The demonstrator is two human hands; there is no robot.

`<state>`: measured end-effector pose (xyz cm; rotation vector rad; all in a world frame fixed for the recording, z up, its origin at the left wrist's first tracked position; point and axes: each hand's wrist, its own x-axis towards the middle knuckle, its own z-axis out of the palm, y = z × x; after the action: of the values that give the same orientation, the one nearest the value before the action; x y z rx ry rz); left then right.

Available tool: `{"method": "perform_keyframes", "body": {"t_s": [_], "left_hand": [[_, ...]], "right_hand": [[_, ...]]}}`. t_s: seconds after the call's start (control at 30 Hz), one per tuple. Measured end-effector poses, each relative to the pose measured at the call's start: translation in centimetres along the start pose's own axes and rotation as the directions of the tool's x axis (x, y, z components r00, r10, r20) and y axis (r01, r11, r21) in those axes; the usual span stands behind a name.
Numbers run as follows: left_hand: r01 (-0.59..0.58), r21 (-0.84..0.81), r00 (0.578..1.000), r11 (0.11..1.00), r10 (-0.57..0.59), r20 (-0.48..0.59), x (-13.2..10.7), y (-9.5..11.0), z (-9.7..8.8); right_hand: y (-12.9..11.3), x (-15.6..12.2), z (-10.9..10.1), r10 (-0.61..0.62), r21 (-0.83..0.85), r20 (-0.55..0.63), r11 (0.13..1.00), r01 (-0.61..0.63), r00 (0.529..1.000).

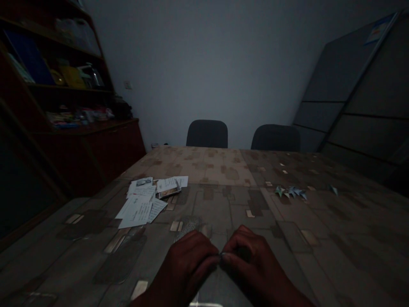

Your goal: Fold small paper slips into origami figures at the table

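Observation:
My left hand [187,262] and my right hand [252,260] rest close together on the table [223,170] near its front edge. Their fingertips meet in a pinch around something small that the dim light hides. Under the hands lies a greyish sheet [188,226], partly covered by them. A loose pile of white paper slips [145,202] lies on the table to the left of my hands. Several small folded blue paper pieces [291,192] sit to the right, farther away.
Two dark chairs [207,133] [275,137] stand at the table's far side. A wooden shelf unit [64,98] with books and boxes fills the left wall. Grey panels [358,102] lean at the right. The room is very dim.

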<state>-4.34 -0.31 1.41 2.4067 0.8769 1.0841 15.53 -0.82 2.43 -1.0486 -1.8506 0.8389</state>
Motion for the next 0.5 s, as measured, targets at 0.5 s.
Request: {"method": "perform_keyframes", "body": {"t_s": [0.5], "left_hand": [[0.163,-0.086,0.987,0.983,-0.161,0.026,0.17,0.24,0.09]], "right_hand": [[0.15,0.33,-0.19,-0.169,-0.151,0.036,0.973,0.172,0.985]]}}
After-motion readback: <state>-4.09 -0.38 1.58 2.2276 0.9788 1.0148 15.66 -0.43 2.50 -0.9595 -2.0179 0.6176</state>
